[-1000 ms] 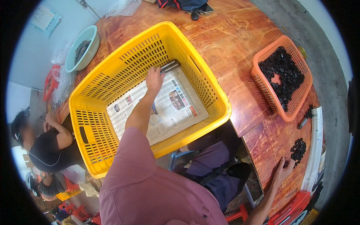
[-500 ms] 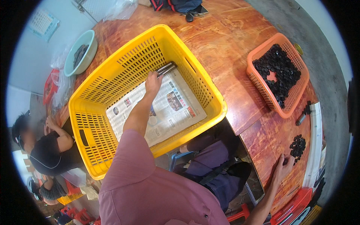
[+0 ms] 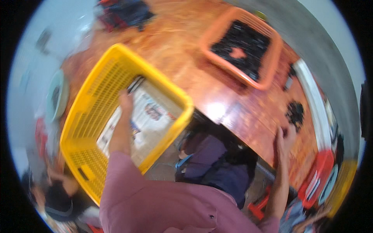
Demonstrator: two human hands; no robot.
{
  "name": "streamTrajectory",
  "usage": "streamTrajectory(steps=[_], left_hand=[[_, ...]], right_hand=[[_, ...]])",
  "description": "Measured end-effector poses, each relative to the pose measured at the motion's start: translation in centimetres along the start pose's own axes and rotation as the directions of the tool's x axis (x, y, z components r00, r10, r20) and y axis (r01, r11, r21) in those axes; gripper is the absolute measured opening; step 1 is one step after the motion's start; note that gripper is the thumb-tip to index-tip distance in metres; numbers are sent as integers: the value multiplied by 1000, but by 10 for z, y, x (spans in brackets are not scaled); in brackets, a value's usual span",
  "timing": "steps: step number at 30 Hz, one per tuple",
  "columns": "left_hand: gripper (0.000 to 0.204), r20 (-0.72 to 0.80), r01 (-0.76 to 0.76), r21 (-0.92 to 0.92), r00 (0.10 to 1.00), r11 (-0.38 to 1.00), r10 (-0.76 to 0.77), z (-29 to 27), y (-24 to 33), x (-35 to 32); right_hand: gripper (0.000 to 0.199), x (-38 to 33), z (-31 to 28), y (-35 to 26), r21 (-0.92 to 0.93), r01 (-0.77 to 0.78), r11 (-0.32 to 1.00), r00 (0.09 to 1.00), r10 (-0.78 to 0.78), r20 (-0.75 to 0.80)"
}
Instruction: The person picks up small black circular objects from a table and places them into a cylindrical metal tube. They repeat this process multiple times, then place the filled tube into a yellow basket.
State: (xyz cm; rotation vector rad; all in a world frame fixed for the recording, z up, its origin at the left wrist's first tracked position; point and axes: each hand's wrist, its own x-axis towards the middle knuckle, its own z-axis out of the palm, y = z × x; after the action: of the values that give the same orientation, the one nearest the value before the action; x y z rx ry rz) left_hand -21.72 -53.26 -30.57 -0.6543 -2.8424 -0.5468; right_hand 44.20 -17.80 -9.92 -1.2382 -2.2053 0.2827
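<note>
Inside a yellow plastic basket (image 3: 90,163), my left hand (image 3: 125,100) reaches over a sheet of newspaper (image 3: 149,134) that lines the bottom. Its fingertips are close to a few shiny metal tubes (image 3: 136,83) lying at the newspaper's far edge. Motion smears those fingers, so whether they grip a tube does not show. Over on the right side of the wooden table, my right hand (image 3: 286,136) is curled beside a small pile of black pieces (image 3: 295,113). Thumb and fingers are drawn together around a dark spot too blurred to name.
An orange basket (image 3: 217,64) of many black pieces (image 3: 241,48) stands at the far right. Beyond the pile runs a long white strip (image 3: 312,105), with a red tray (image 3: 316,174) nearer. A pale green basin (image 3: 58,95) is at left; a co-worker (image 3: 58,198) sits at lower left.
My view has swung right, so basket and table appear shifted left, and the picture is blurred. Both hands stay at about the same places, by the tubes and by the black pile.
</note>
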Motion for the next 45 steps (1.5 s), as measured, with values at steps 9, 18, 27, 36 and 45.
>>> streamTrajectory(steps=[9, 18, 27, 36, 45], left_hand=[[46, -36, -277, 225, 956, 934, 292, -30, -40, 21], [47, -150, -415, 119, 890, 902, 430, -144, 33, 67], [30, -397, -882, -105, 461, 459, 794, -277, 292, 38], [26, -480, -920, -341, -4, -191, 877, -270, 581, -141], [11, -68, -401, -897, 537, 183, 841, -149, 551, -278]], right_hand=[[19, 6, 3, -9, 73, 45, 996, 994, -38, -99], [20, -32, -63, -11, 261, -78, 962, 991, 104, -89], [16, -95, -231, 67, 31, -384, 923, 842, 364, -399], [28, -79, -307, 261, -197, -620, 760, 783, 613, -101], [29, -39, -256, 284, -27, -726, 687, 685, 726, 68]])
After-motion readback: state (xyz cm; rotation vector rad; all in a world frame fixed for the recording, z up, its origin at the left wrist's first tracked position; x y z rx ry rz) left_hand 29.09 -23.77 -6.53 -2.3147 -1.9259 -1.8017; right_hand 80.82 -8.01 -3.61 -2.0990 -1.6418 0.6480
